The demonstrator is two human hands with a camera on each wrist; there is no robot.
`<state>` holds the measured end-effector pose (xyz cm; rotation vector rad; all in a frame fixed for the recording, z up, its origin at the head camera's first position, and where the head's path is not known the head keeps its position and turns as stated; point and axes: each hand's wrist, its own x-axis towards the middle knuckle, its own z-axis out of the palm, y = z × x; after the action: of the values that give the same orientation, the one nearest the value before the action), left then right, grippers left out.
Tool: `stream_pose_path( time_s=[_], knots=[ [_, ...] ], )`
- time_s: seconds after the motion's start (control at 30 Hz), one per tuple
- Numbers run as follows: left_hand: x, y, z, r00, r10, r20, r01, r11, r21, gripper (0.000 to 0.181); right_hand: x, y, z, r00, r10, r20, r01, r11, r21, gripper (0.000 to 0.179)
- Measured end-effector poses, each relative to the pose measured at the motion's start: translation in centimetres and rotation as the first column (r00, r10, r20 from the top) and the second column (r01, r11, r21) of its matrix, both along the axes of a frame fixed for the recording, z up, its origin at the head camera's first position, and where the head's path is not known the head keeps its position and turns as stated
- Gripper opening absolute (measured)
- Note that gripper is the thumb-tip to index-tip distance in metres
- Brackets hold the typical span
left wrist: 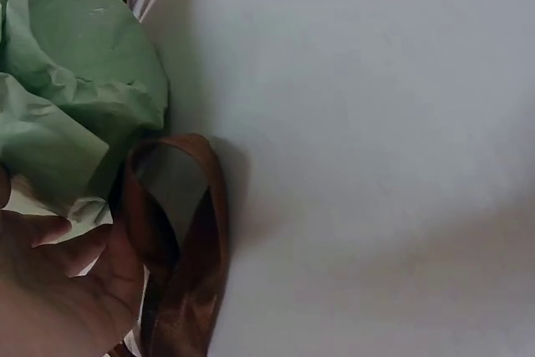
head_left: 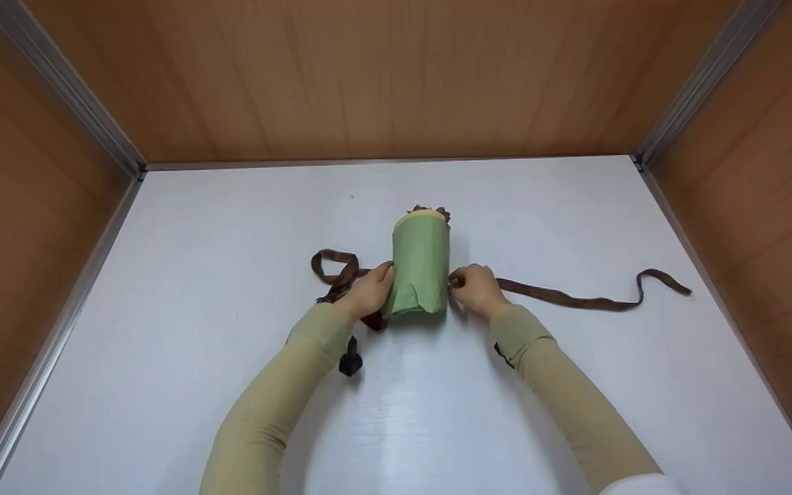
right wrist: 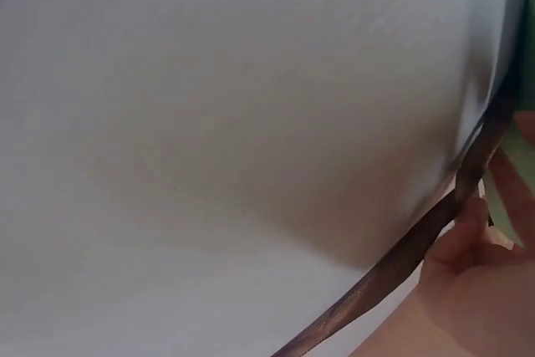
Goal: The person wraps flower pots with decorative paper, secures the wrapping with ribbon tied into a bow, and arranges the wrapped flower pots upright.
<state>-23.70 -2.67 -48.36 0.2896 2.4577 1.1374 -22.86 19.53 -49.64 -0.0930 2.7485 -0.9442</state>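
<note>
A bundle wrapped in green paper [head_left: 421,258] lies in the middle of the white table, with a cream inner rim and brown crinkled bits at its far end. My left hand [head_left: 370,290] holds its left side, thumb on the paper. Several fingers of that hand show loosely bent against the crumpled near end in the left wrist view. A brown ribbon [left wrist: 196,290] loops beside them. On the other side, my right hand [head_left: 477,290] pinches the brown ribbon [right wrist: 376,286] close to the paper. Whatever part of the ribbon passes by the bundle is hidden.
The ribbon's loose tail [head_left: 595,302] stretches right across the white tabletop [head_left: 396,426]. Wood-grain panels [head_left: 368,82] enclose the back and both sides, joined by grey metal strips. A small black object [head_left: 350,363] shows beside the left sleeve.
</note>
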Motion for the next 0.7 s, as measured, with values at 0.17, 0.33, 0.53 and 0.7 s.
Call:
stream_pose_path(
  time_s=[0.17, 0.33, 0.53, 0.7],
  knots=[
    [-0.23, -0.33, -0.36, 0.999, -0.032, -0.013, 0.032, 0.999, -0.034, 0.053, 0.33, -0.22, -0.52, 0.992, 0.066, -0.112, -0.049, 0.988, 0.145, 0.019],
    [-0.37, -0.47, -0.68, 0.998, -0.057, -0.027, 0.056, 0.998, -0.041, 0.053, 0.51, -0.36, -0.91, 0.984, 0.064, -0.167, -0.041, 0.99, 0.139, 0.011],
    [-0.16, 0.0, -0.88, 0.999, -0.037, -0.036, 0.034, 0.996, -0.085, 0.053, 0.52, -0.37, -0.76, 0.992, 0.014, -0.122, -0.011, 1.0, 0.026, 0.009],
    [0.15, 0.43, -0.8, 0.998, -0.014, -0.058, 0.002, 0.981, -0.193, 0.061, 0.46, -0.17, -0.6, 0.997, -0.074, 0.001, 0.073, 0.99, -0.117, 0.015]
  ],
)
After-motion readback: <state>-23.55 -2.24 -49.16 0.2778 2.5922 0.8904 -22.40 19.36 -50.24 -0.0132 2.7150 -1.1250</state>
